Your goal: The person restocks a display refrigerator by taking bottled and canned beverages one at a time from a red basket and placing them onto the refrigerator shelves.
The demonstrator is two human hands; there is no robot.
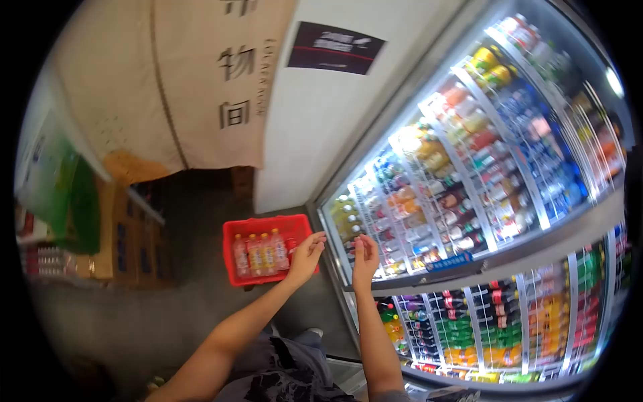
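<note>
My left hand hovers over the right rim of a red plastic basket, its fingers loosely bent and nothing visible in them. Inside the basket stand several clear bottles with yellow and pale caps; my hand and forearm cover part of its right side. My right hand is raised in front of the lower left corner of the lit drinks cooler. Its fingers are loosely parted, and I see no object between them. The nearest drinks are rows of bottles at the cooler's left end.
A lower cooler section holds more bottles in rows behind white dividers. Ahead hangs a beige cloth curtain beside a white wall. Cardboard boxes and a green plastic wrapping stand on the left.
</note>
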